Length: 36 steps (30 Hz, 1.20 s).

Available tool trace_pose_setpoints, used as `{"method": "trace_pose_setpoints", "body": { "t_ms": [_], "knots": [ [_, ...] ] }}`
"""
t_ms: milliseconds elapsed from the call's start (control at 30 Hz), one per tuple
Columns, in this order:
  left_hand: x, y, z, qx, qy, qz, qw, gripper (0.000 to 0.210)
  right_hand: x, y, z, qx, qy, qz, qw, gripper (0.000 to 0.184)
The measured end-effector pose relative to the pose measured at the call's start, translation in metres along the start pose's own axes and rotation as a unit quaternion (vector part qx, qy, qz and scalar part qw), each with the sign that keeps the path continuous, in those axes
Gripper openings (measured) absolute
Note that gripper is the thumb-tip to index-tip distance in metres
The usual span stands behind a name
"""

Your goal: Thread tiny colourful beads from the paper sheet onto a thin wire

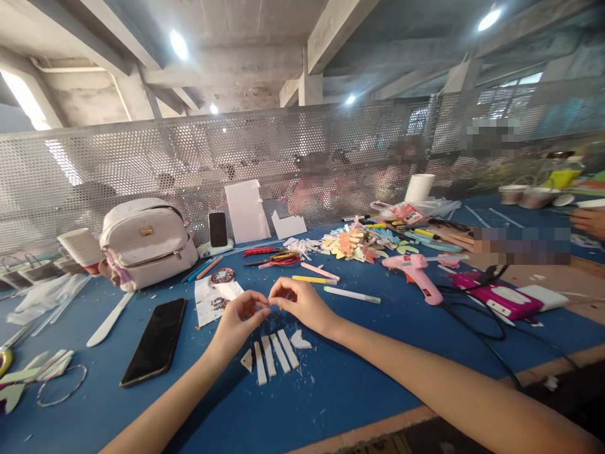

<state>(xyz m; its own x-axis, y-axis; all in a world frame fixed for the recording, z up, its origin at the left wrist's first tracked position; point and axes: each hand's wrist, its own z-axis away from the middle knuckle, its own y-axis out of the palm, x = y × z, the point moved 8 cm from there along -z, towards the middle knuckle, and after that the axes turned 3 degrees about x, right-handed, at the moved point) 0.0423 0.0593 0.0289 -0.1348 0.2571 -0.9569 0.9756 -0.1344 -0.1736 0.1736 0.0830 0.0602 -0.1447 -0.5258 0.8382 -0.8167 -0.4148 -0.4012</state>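
Over the blue table my left hand and my right hand meet, thumbs and forefingers pinched together fingertip to fingertip. Whatever sits between the fingertips is too small to make out. Just below them lie several white foam strips side by side, between a small white triangular piece at the left and a notched tail-shaped piece at the right. Left of my left hand is a white paper with small dark metallic bits on it and a round container at its top edge.
A black phone lies to the left, near a pale backpack. Pliers, a heap of coloured scraps and markers lie beyond my hands. At right are a pink glue gun, cables and a magenta power strip.
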Motion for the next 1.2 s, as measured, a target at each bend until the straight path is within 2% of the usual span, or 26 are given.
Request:
{"method": "trace_pose_setpoints", "body": {
  "t_ms": [300, 900, 1067, 1200],
  "knots": [
    [-0.001, -0.003, 0.001, -0.010, 0.003, -0.037, 0.999, 0.022, 0.003, 0.002, 0.002, -0.002, -0.008, 0.006, 1.000, 0.006],
    [-0.005, -0.001, 0.002, -0.012, 0.004, -0.043, 0.999, 0.019, 0.010, -0.001, 0.002, -0.012, -0.022, 0.012, 1.000, 0.007],
    [-0.010, -0.005, 0.006, -0.034, 0.004, -0.044, 0.998, 0.017, 0.013, -0.005, 0.003, -0.035, -0.039, 0.037, 0.998, 0.007],
    [-0.014, -0.012, 0.009, -0.070, 0.017, -0.053, 0.996, 0.015, 0.023, -0.009, 0.006, -0.058, -0.077, 0.064, 0.993, 0.008]
  ]
}}
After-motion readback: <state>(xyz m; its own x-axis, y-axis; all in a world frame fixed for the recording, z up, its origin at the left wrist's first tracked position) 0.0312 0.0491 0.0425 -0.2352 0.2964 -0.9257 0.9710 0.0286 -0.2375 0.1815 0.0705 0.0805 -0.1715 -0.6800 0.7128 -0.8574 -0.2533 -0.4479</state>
